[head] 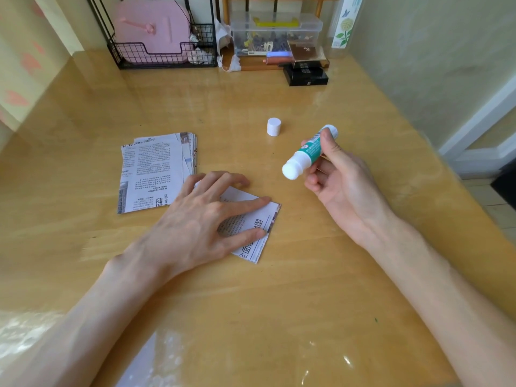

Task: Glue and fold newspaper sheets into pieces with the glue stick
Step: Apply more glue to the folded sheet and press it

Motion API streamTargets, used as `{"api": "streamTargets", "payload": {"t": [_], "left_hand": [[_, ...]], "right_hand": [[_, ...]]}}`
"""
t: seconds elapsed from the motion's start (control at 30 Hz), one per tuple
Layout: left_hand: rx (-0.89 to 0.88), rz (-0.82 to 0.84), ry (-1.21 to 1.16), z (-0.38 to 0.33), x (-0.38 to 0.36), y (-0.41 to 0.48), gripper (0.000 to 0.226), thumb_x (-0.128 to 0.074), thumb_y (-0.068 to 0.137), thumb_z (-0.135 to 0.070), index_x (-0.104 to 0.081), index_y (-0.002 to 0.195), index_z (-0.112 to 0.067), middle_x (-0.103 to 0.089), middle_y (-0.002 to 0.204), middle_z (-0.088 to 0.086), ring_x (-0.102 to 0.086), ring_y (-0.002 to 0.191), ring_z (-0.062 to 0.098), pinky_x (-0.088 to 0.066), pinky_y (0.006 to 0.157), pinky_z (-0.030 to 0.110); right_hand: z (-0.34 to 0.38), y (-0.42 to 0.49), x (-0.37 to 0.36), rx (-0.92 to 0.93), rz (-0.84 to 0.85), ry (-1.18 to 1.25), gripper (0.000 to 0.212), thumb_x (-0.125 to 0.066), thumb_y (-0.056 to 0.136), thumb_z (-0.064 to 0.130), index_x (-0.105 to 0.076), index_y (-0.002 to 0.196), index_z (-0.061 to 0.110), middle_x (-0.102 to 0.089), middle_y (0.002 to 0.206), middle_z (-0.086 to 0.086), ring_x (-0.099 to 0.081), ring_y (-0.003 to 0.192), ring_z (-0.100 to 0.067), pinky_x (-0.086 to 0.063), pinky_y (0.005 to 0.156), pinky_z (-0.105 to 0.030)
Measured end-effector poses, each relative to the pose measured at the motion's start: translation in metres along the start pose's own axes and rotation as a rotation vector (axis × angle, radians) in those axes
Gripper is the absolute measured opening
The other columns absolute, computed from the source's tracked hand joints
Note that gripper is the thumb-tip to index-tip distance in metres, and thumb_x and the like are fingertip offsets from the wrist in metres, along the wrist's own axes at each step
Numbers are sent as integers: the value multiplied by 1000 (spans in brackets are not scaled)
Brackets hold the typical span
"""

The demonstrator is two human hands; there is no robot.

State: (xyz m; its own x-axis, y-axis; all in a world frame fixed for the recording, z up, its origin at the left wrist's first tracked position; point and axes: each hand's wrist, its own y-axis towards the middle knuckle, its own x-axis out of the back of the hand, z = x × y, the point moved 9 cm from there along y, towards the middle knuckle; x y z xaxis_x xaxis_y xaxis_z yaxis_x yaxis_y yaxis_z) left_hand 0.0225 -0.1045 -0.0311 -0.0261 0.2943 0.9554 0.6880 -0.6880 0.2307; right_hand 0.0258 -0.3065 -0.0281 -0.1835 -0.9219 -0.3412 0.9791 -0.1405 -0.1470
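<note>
View: head camera, looking forward and down.
Worktop: the glossy wooden worktop [251, 303] filled most of the view; its right edge ran along the wall [432, 65].
Left hand: the left hand [195, 219] lay palm down on the folded newspaper piece [259, 227].
Left fingers: the fingers [245, 203] were straight and spread, pressing the paper flat; nothing was gripped.
Folded newspaper piece: it lay flat near the worktop centre, turned at an angle. Its right and near edges showed beyond the fingertips; its left part was hidden under the hand.
Right hand: the right hand [340, 185] was to the right of the folded piece, apart from it.
Right fingers: they were curled round the glue stick [305, 155], thumb along the barrel.
Glue stick: uncapped, tilted, white tip pointing down and left toward the paper without touching it.
Cap: the white cap [273, 127] stood upright on the worktop beyond the glue stick, apart from both hands.
Stack of newspaper sheets: the stack of newspaper sheets [150, 174] lay flat to the left, its right edges fanned, its near right corner hidden behind the left hand.
Far edge: a wire basket [156, 54], a clear plastic box [275, 34] and black boxes [305, 74] stood along the back.
Open room: bare worktop lay between the back row and the cap, and between the forearms at the near edge.
</note>
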Motion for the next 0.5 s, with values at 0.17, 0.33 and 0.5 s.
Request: {"api": "streamTargets", "payload": {"t": [0.17, 0.33, 0.5], "left_hand": [[60, -37, 5, -4, -4, 3, 57, -41, 97, -77, -56, 144, -50, -49, 143, -9, -43, 138, 20, -34, 115, 48], [42, -65, -26, -7, 1, 4, 51, -47, 98, -71, -63, 139, -46, -51, 141, -8, -48, 132, 19, -39, 110, 45], [-25, -105, -58, -10, 7, 4, 42, -53, 98, -65, -75, 125, -41, -59, 129, -10, -57, 115, 15, -49, 94, 40]], "right_hand": [[0, -2, -3, -10, 20, 19, 40, -65, 99, 43, -63, 113, 6, -55, 85, -1, -50, 68, -10, -43, 62, -22], [0, -2, -3, -8, 17, 12, 40, -65, 101, 43, -62, 114, 6, -54, 87, -2, -50, 68, -10, -44, 62, -21], [-1, -2, -1, -19, 13, 19, 41, -66, 100, 44, -62, 115, 6, -53, 86, -2, -50, 68, -9, -45, 64, -22]]}}
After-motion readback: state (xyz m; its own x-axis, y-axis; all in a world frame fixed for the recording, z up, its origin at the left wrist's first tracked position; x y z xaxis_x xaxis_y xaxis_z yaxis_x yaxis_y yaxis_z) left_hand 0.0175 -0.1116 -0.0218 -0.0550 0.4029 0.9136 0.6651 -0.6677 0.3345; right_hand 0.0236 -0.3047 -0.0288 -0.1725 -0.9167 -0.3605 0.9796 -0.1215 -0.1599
